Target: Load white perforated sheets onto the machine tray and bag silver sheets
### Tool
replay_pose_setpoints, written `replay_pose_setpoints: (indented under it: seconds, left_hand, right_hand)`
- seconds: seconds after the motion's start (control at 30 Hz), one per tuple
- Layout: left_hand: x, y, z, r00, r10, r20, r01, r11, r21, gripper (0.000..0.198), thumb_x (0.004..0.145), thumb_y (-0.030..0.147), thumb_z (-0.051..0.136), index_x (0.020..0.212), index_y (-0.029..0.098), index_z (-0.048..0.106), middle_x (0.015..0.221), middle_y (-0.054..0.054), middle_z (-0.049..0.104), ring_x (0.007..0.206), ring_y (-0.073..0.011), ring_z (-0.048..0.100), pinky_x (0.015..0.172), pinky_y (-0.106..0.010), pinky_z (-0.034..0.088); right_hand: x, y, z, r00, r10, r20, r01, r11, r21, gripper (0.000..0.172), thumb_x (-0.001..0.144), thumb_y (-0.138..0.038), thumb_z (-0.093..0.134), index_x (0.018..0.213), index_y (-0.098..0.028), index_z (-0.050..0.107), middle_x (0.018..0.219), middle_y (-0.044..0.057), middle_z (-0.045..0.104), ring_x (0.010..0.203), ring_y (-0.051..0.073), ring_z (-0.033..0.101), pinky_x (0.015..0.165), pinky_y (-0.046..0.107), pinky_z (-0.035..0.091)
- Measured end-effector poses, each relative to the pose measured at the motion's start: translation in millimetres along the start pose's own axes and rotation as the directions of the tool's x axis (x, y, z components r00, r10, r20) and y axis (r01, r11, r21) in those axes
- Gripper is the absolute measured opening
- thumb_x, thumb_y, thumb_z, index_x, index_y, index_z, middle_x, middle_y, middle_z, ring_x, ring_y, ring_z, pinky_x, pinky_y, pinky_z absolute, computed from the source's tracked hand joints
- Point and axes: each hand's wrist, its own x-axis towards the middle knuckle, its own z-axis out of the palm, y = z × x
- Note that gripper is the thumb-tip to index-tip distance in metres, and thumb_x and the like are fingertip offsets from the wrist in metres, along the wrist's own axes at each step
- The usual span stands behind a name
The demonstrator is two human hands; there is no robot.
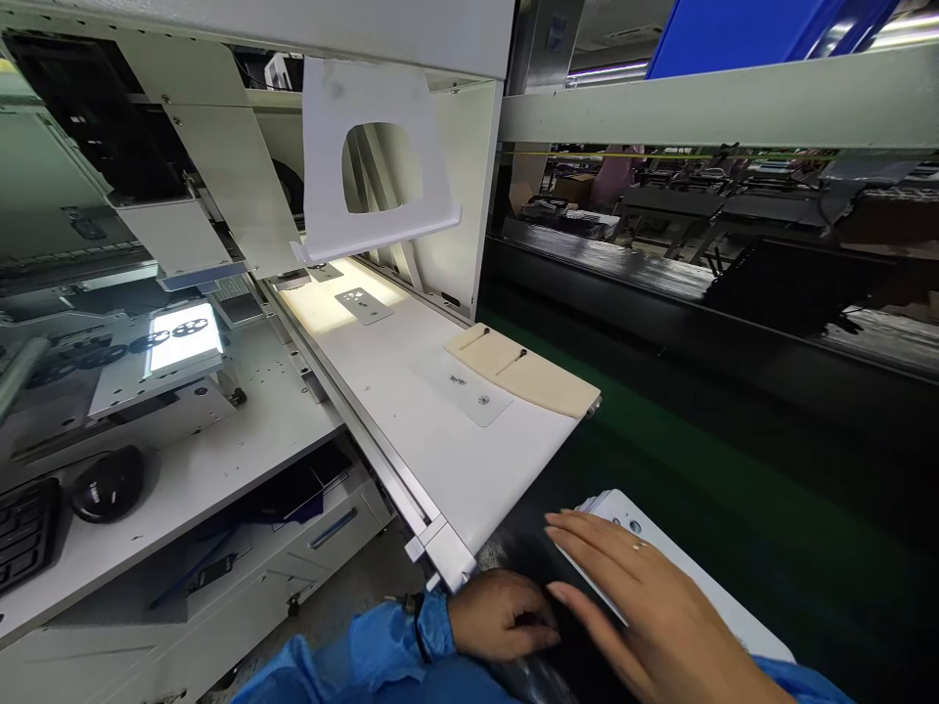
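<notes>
My right hand (652, 616) lies with its fingers stretched out over the left edge of a stack of thin white rectangular panels (708, 577) with rounded corners. Small round marks or holes show near the far corner of the top panel. Beside it, my left hand (503, 616) is loosely curled at the dark surface, just past the near end of the belt. I see nothing between its thumb and fingers. On the white conveyor belt (411, 411) lies a translucent panel (480, 396) with small dark patterns. Farther back, a greyish panel (365, 305) sits in the lit part.
A cream guide plate (528, 370) with two slots borders the belt's right side. Above the belt hangs a white bracket (381, 230) with an opening. A bright screen (183, 335), a black mouse (110, 484) and a keyboard (29, 533) are at left. A dark green surface (734, 469) extends right.
</notes>
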Motion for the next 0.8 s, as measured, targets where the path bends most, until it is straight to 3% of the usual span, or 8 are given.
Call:
replay_pose_setpoints:
  seconds: [0.17,0.3,0.43,0.6,0.7,0.8]
  left_hand:
    - [0,1,-1.8,1.0,0.012,-0.023,-0.012,1.0,-0.005,0.02,0.088,0.028,0.058,0.093,0.013,0.07,0.081,-0.006,0.071,0.074,-0.0113,0.063,0.069,-0.019,0.047]
    - [0,0,-0.1,0.999,-0.003,-0.041,0.003,1.0,-0.003,0.02,0.088,0.03,0.058,0.093,0.014,0.07,0.081,-0.005,0.07,0.073,-0.0108,0.062,0.069,-0.019,0.047]
    - [1,-2,2.0,0.999,-0.024,-0.039,0.024,1.0,0.013,0.02,0.088,0.03,0.059,0.093,0.014,0.07,0.081,-0.005,0.07,0.074,-0.0105,0.062,0.072,-0.019,0.048]
    - [2,-1,3.1,0.997,-0.057,-0.048,0.059,0.998,0.035,0.023,0.09,0.033,0.056,0.094,0.013,0.069,0.083,-0.006,0.07,0.075,-0.0109,0.062,0.071,-0.019,0.047]
    - [2,1,3.6,0.996,-0.064,-0.055,0.066,0.997,0.05,0.024,0.09,0.032,0.055,0.094,0.013,0.069,0.084,-0.006,0.07,0.075,-0.0107,0.062,0.07,-0.019,0.047]
    - [1,1,3.9,0.995,-0.08,-0.052,0.084,0.994,0.073,0.025,0.091,0.034,0.054,0.095,0.014,0.069,0.084,-0.006,0.07,0.075,-0.0103,0.061,0.069,-0.019,0.046]
  right_hand:
    - [-53,40,8,0.971,0.238,-0.021,-0.238,0.971,0.003,0.043,0.096,-0.05,0.04,0.102,-0.021,0.071,0.099,0.006,0.073,0.086,0.019,0.071,0.068,0.028,0.061]
    - [-84,53,21,0.937,0.347,-0.04,-0.349,0.933,-0.083,0.059,0.095,-0.061,0.03,0.099,-0.021,0.072,0.104,0.01,0.071,0.091,0.025,0.069,0.063,0.036,0.061]
    - [-100,54,38,0.943,0.328,-0.05,-0.331,0.922,-0.2,0.066,0.094,-0.061,0.027,0.11,-0.012,0.069,0.12,0.016,0.064,0.106,0.033,0.061,0.061,0.042,0.06]
    - [-110,56,61,0.967,0.251,-0.05,-0.255,0.923,-0.288,0.062,0.097,-0.048,0.023,0.116,-0.007,0.066,0.119,0.019,0.065,0.11,0.034,0.061,0.078,0.048,0.058]
    - [-114,56,65,0.965,0.25,-0.076,-0.261,0.919,-0.297,0.06,0.097,-0.041,0.022,0.11,-0.007,0.069,0.115,0.018,0.067,0.108,0.032,0.063,0.079,0.048,0.058]
    - [-116,57,58,0.967,0.255,-0.02,-0.251,0.93,-0.267,0.053,0.096,-0.039,0.028,0.107,-0.01,0.071,0.116,0.016,0.067,0.105,0.03,0.064,0.08,0.046,0.059]
